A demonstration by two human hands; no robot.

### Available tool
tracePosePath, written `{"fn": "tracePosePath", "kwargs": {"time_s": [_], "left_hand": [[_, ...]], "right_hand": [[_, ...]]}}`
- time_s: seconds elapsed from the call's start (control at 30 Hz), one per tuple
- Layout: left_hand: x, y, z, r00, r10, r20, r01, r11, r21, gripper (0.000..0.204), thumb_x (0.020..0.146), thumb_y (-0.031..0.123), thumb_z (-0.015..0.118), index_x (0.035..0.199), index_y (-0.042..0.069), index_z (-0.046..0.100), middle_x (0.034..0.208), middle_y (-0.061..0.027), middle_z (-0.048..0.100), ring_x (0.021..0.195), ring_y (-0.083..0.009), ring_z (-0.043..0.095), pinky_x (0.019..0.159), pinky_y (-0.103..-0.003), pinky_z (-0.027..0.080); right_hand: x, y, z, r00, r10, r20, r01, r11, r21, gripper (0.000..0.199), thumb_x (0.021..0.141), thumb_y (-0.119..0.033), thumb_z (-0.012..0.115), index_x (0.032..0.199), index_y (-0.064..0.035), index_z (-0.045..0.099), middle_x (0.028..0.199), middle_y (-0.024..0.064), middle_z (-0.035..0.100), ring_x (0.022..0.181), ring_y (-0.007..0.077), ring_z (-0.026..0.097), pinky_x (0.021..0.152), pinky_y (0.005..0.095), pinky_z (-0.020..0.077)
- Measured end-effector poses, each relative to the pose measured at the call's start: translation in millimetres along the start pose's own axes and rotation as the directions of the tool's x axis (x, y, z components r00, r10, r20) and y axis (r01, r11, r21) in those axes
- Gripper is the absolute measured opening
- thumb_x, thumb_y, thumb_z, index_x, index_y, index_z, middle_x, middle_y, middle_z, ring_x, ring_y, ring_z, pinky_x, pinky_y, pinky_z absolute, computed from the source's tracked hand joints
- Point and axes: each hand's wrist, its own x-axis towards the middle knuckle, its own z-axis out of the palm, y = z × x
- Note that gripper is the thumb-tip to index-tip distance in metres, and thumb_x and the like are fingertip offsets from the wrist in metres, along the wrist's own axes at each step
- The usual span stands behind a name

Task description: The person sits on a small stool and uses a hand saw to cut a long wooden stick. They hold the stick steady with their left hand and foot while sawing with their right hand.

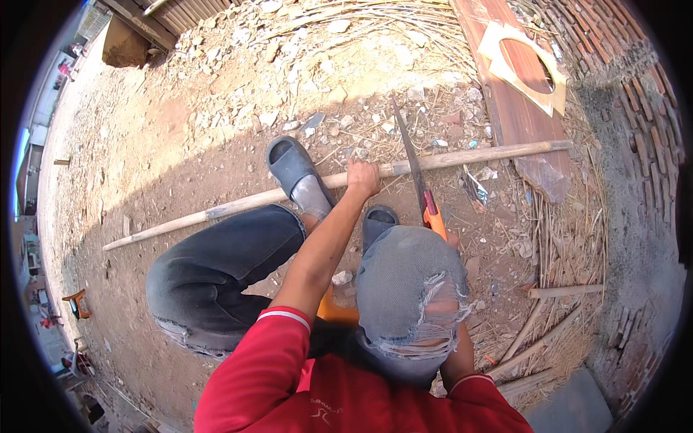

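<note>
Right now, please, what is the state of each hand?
Left hand: closed, holding the wooden pole.
Right hand: at the orange saw handle, mostly hidden behind the knee; whether it is closed cannot be told.

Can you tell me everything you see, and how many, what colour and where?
handsaw: 1, orange handle, dark blade, across the pole
wooden pole: 1, light brown, across the middle
board: 1, reddish brown, upper right
panel with oval hole: 1, pale, on the board
dry stalks: many, straw-coloured, top and right
sticks: several, brown, lower right
stones: many, pale, scattered
brick wall: 1, red and grey, right
unclear object: 1, orange and black, far left
slide sandals: 2, dark grey, on the feet
jeans: 1 pair, faded blue-grey, on the legs
shirt: 1, red, bottom
left hand: 1, bare, gripping the pole
right hand: 1, bare, at the saw handle, mostly hidden
</note>
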Motion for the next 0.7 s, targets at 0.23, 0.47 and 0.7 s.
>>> {"fn": "tracePosePath", "kwargs": {"time_s": [0.23,0.47,0.7], "left_hand": [[18,-19,26,0.997,-0.068,-0.024,0.065,0.993,-0.103,0.037,0.086,0.036,0.072,0.118,0.017,0.073,0.112,-0.0115,0.076,0.111,-0.0261,0.072,0.101,-0.046,0.049],[23,-35,27,1.0,-0.021,-0.007,0.019,0.972,-0.233,0.036,0.084,0.034,0.071,0.11,0.011,0.076,0.109,-0.0198,0.075,0.103,-0.0359,0.074,0.089,-0.045,0.059],[33,-40,5,0.988,0.006,0.157,0.035,0.966,-0.256,0.037,0.084,0.024,0.061,0.111,0.001,0.075,0.116,-0.0256,0.073,0.112,-0.0363,0.072,0.096,-0.041,0.058]], "right_hand": [[-16,-42,2,0.986,0.164,0.006,-0.163,0.983,-0.081,0.015,0.086,-0.009,0.071,0.08,0.0041,0.068,0.06,0.0099,0.058,0.052,0.0157,0.054,0.052,0.0361,0.0428],[-39,-70,-16,0.962,0.263,0.071,-0.243,0.947,-0.209,0.016,0.087,-0.01,0.072,0.079,0.0034,0.066,0.06,0.0079,0.056,0.055,0.0125,0.052,0.052,0.034,0.042],[-114,-78,-76,0.94,0.298,0.167,-0.285,0.953,-0.102,0.015,0.085,-0.006,0.072,0.076,0.0023,0.063,0.059,0.0042,0.053,0.053,0.0094,0.05,0.051,0.0317,0.0416]]}}
